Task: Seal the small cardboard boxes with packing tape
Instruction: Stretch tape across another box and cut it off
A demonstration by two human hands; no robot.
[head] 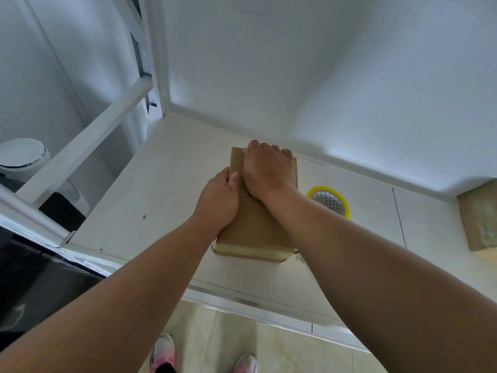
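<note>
A small brown cardboard box lies on the white counter in the middle of the view, with a strip of clear tape across its near end. My left hand rests on the box's left side, its fingers bent over the left edge and the thumb lying on top. My right hand lies flat on the far half of the top, its fingers reaching over the far edge. A yellow roll of packing tape lies flat on the counter just right of the box, partly behind my right forearm.
A second brown box stands at the right edge against the white wall. A white bar slants down at the left, with a white round-lidded bin below it. The counter's front edge runs above the tiled floor and my shoes.
</note>
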